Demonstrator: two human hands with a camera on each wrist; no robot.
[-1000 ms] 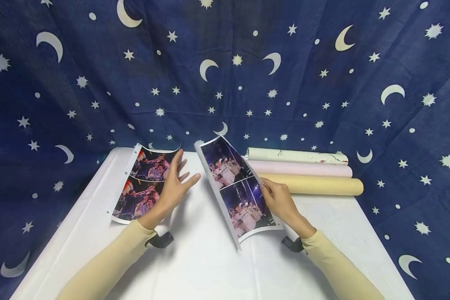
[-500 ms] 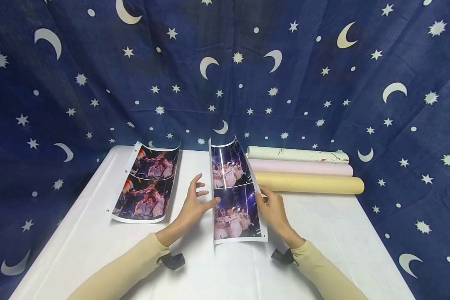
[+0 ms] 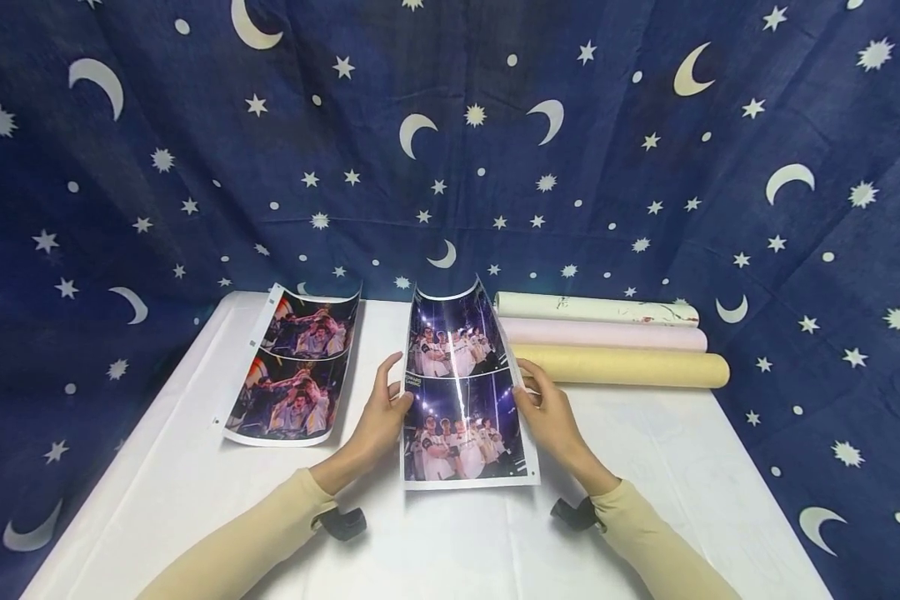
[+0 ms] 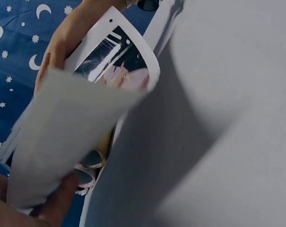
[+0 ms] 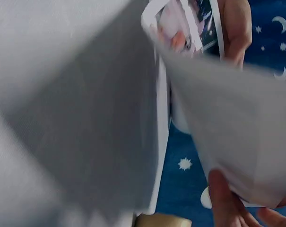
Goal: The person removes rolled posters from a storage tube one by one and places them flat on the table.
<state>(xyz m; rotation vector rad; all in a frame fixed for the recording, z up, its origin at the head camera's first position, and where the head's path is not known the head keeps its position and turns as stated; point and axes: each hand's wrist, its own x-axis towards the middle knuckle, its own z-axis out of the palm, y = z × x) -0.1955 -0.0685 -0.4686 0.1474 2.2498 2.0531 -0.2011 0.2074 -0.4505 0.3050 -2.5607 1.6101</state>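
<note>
A glossy photo print sheet (image 3: 461,425) with two stacked group pictures hangs above the table, its long sides bowed upward. My left hand (image 3: 378,427) pinches its left edge, thumb in front. On the opposite edge my right hand (image 3: 558,421) pinches it with the thumb also in front. The left wrist view shows the sheet's white back (image 4: 62,137) between both hands; the right wrist view shows the same pale back (image 5: 247,127), with the right fingers (image 5: 223,198) at its edge. To the left, a second photo print sheet (image 3: 296,400) lies curled on the table.
Three rolls lie side by side at the back right: a floral white roll (image 3: 596,310), a pink roll (image 3: 607,335) and a yellow roll (image 3: 630,367). A white cloth covers the table (image 3: 435,550). A blue moon-and-star curtain (image 3: 450,192) stands right behind it.
The held sheet has swung from a slant to nearly straight and now faces me. My left hand has moved right from beside the other sheet and taken its left edge.
</note>
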